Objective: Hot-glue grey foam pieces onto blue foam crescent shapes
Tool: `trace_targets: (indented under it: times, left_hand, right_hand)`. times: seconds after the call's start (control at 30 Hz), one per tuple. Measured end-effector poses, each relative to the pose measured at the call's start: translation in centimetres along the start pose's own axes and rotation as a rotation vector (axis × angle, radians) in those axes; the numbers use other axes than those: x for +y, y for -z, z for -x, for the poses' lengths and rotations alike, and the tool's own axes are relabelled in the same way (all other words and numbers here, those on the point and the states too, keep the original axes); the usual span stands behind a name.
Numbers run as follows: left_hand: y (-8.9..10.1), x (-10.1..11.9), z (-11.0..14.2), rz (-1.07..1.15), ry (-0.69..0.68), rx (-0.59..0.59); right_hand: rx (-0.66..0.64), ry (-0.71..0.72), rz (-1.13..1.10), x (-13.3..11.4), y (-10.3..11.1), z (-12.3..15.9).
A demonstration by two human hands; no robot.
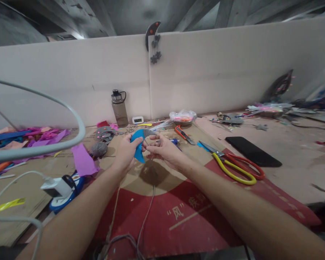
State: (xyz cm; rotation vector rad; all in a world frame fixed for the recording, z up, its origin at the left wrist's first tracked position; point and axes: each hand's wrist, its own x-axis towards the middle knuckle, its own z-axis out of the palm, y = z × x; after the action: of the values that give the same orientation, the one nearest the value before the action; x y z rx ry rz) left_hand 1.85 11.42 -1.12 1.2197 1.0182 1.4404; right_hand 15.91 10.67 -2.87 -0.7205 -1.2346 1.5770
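My left hand (126, 150) pinches a bright blue felt crescent (137, 139) between thumb and fingers, above the middle of the cardboard. The crescent's upper right end is covered in grey (149, 133). Close by on the right, my right hand (165, 148) has its fingers bent together at the crescent's inner side, on what looks like grey yarn. A strand of grey yarn (149, 207) trails from below the hands toward the front edge. Exactly how the right fingertips grip the yarn is hard to make out.
Scissors (230, 162), a utility knife (184, 135) and a black phone (253, 151) lie to the right. Left are a grey yarn ball (99, 148), felt scraps (83, 159) and a charger (56, 187) on a power strip. A bottle (120, 110) stands behind; a pale cable (43, 150) arcs across.
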Motion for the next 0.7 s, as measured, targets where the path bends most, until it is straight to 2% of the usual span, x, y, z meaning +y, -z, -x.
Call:
trace_targets:
  times: [0.07, 0.13, 0.2, 0.4, 0.47, 0.57, 0.7]
  left_hand:
    - [-0.07, 0.13, 0.06, 0.033, 0.028, -0.006]
    - [-0.14, 0.26, 0.14, 0.076, 0.048, -0.022]
    - [-0.21, 0.35, 0.2, 0.114, 0.061, -0.036]
    - [-0.41, 0.47, 0.25, 0.199, 0.111, -0.01]
    - [-0.47, 0.49, 0.27, 0.226, 0.11, -0.019]
    - [-0.54, 0.52, 0.3, 0.26, 0.11, -0.024]
    - [-0.54, 0.52, 0.29, 0.284, 0.127, -0.014]
  right_hand:
    - [0.0, -0.01, 0.051, -0.01, 0.06, 0.14]
    - [0.006, 0.036, 0.133, 0.07, 0.05, 0.19]
    - [0.038, 0.109, 0.248, 0.17, 0.05, 0.16]
    - [0.246, 0.426, 0.734, -0.1, 0.29, 0.23]
    - [0.271, 0.467, 0.838, -0.24, 0.25, 0.35]
    - [0.292, 0.477, 0.891, -0.25, 0.05, 0.52]
    - [0.325, 0.486, 0.839, -0.14, -0.15, 0.7]
